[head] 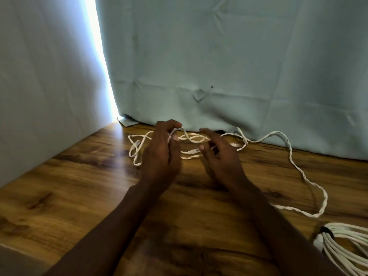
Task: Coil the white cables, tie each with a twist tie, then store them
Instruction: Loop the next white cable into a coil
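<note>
A long white cable lies loose and tangled on the wooden table, looping from the far middle out to the right. My left hand pinches a strand of it between thumb and fingers, lifted slightly near the curtain. My right hand hovers just to the right with fingers spread and curled, holding nothing that I can see. A clear connector of the cable lies between the two hands. At the lower right a second white cable sits coiled, bound by a dark tie.
The wooden table meets a pale blue curtain at the back and a white wall on the left. Bright light comes through a gap at the curtain's left edge. Another connector lies at the far left of the tangle.
</note>
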Demonstrator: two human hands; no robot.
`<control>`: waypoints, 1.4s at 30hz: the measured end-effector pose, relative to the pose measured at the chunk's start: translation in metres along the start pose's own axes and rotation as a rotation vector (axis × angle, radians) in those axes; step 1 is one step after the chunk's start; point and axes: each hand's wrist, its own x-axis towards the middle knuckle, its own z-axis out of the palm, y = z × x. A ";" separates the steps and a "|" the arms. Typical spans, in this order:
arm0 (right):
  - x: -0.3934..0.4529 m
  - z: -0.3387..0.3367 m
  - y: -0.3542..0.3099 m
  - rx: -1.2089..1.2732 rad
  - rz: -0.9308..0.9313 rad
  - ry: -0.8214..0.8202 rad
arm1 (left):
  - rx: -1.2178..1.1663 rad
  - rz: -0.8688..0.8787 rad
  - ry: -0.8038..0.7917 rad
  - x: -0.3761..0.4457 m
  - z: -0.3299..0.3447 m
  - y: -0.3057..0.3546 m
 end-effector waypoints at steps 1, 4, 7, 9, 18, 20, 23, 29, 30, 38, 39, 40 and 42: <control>0.001 0.000 0.003 0.018 0.038 0.005 | -0.048 0.053 -0.093 -0.004 -0.001 0.005; 0.011 -0.006 -0.001 0.517 0.398 0.077 | -0.162 0.127 -0.461 -0.015 0.000 0.017; 0.014 -0.019 -0.004 0.870 0.550 0.137 | -0.093 0.135 -0.479 -0.018 0.007 0.014; 0.012 -0.021 -0.001 0.932 0.531 0.140 | 0.015 0.111 -0.308 -0.014 0.012 0.009; 0.017 -0.023 -0.002 1.441 0.450 0.021 | -0.069 -0.327 -0.145 0.038 0.034 -0.038; 0.018 -0.023 0.002 1.493 0.431 0.004 | -0.092 -0.399 -0.331 0.055 0.044 -0.046; 0.020 -0.022 0.007 1.419 0.495 0.027 | -0.388 -0.522 -0.353 0.057 0.056 -0.053; 0.021 -0.019 0.015 0.896 0.598 0.341 | -0.412 -0.515 -0.238 0.063 0.049 -0.065; 0.019 -0.017 0.018 0.805 0.594 0.368 | -0.425 -0.495 -0.267 0.064 0.046 -0.067; 0.004 -0.011 0.012 -0.154 0.168 0.210 | -1.084 -0.760 -0.635 0.072 0.036 -0.030; 0.002 -0.010 0.008 -0.196 0.120 0.219 | -1.089 -0.773 -0.650 0.071 0.037 -0.027; 0.002 -0.009 0.005 -0.236 0.084 0.232 | -1.089 -0.780 -0.663 0.069 0.037 -0.025; 0.001 -0.008 -0.003 -0.220 0.093 0.208 | -1.175 -0.810 -0.669 0.066 0.036 -0.021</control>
